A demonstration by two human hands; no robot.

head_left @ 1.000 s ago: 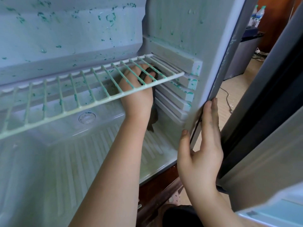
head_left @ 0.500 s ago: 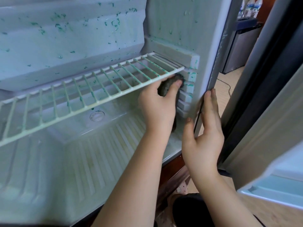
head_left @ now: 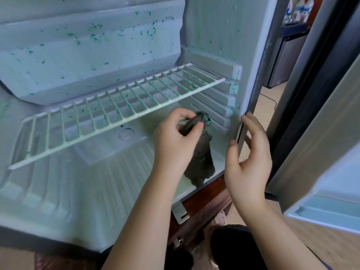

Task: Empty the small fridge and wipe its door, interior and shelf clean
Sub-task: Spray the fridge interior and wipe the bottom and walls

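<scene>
Under one wire shelf (head_left: 109, 114), left hand (head_left: 175, 139) pinches one dark cloth (head_left: 202, 158); right hand (head_left: 247, 164) spreads relaxed fingers.

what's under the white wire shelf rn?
Under the white wire shelf: ribbed fridge floor with a round disc. Below its front rail, the left hand grips a dark grey cloth, which hides the floor's right corner.

Far up and right of the grip of the left hand (head_left: 175, 137), labelled bottles (head_left: 300, 8) stand on a dark cabinet (head_left: 288, 53), with a thin cable (head_left: 275, 103) on the wooden floor (head_left: 280, 92) below it. Below the grip shows a reddish wooden stand (head_left: 204, 199), a white power strip (head_left: 221, 218) beside it.
</scene>
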